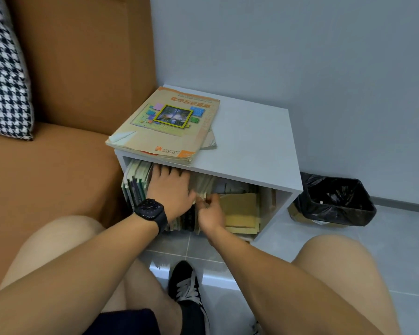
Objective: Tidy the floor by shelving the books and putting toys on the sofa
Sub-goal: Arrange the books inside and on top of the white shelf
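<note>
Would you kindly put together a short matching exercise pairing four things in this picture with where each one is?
Things:
1. textbook
2. houndstooth cushion
3. bin with black liner
4. left hand

Places:
A. on the floor, right of the cabinet
B. on the brown sofa
C. reaching among the upright books inside the cabinet
D. lying flat on top of the white cabinet

Pairs: 1-D, 2-B, 3-A, 4-C
</note>
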`<state>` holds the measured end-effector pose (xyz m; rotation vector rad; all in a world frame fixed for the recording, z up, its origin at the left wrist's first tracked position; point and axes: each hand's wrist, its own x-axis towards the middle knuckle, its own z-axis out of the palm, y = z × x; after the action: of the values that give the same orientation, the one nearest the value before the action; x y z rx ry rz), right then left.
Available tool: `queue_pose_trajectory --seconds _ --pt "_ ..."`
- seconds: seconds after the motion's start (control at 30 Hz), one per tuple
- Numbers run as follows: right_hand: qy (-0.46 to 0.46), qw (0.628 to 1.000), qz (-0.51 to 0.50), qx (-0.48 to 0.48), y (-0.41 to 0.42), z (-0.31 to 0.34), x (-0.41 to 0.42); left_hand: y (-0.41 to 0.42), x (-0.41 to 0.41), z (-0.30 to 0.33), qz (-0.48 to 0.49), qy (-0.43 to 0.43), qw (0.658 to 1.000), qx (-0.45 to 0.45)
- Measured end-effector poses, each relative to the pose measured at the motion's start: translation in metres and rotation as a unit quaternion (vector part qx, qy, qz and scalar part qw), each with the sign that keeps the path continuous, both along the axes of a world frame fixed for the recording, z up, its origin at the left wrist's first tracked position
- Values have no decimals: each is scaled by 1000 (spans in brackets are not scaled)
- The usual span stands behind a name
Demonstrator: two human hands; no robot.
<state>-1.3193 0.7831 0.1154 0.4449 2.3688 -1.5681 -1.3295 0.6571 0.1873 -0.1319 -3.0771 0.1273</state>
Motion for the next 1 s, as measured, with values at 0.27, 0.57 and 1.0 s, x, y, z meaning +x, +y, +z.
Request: queue_pose_trajectory --seconds 0.27,0.57,1.0 --pt "-11 995 66 -73 22 -13 5 27 -14 -25 -226 -141 963 36" --pt "-235 900 -322 -175 94 -90 2 29 -13 -56 -202 -147 968 -7" --pt "-125 818 -429 -362 93 -99 -27 32 -25 -61 -201 -139 969 34"
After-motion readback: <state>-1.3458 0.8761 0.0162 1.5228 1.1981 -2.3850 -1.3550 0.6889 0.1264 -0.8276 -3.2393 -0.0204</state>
